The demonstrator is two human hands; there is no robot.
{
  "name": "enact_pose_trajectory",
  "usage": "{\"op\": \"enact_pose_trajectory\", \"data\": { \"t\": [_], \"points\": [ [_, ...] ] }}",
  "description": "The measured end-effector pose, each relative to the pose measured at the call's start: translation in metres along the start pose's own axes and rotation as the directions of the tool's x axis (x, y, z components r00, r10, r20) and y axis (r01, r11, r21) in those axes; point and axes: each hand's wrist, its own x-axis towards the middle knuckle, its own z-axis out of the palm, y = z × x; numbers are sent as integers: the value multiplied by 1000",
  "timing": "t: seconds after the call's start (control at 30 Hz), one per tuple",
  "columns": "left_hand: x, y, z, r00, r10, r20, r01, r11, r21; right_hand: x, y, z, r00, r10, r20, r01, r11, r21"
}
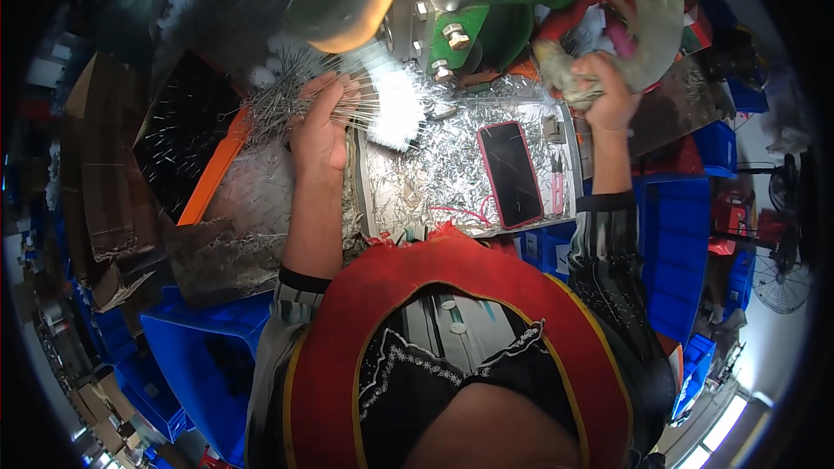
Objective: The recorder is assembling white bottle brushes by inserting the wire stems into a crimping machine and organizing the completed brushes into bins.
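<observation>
My left hand (321, 126) is closed around a fanned bundle of thin wire-stemmed brushes (360, 97), whose white bristly ends glare under the lamp. More wire stems spread out left of that hand. At the right, my right hand (611, 91) grips a curved handle wrapped in pale, dirty cloth (575, 82), its fingers closed. Between the hands stands a green machine (460, 39) with several bolts. Below the machine lies a shallow tray (571, 156) strewn with short metal clippings. The brush tips are over the tray's left side.
A dark phone with a red edge (511, 174) and a small pink-handled tool (557, 187) lie in the tray. An orange-edged black box (208, 174) holds loose wires at left. A pale lamp head (352, 0) hangs above. Blue bins (673, 243) stand at both sides.
</observation>
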Motion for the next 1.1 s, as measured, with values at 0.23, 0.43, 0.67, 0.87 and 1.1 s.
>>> {"op": "enact_pose_trajectory", "data": {
  "t": [0.23, 0.43, 0.67, 0.87, 1.1],
  "points": [
    [-1, -4, 0, 999, 41, -15, -42, 996, -74, 8, 6, -24, 981, -127, 147, 141, 985, -96],
    [-4, -2, 3, 996, 61, -60, -65, 995, -70, 27, -52, -7, 928, 371, -27, -371, 924, -87],
    [-3, 0, 8, 997, 55, -52, -55, 998, 0, 28, -69, 2, 918, 397, 2, -395, 912, -116],
    [-1, 0, 7, 997, 51, -52, -51, 999, 2, 1, -2, 0, 995, -64, 72, 67, 997, -39],
    [-3, 1, 0, 997, 40, -69, -46, 996, -77, 13, -24, -5, 959, 278, -49, -277, 960, 33]
  ]
}}
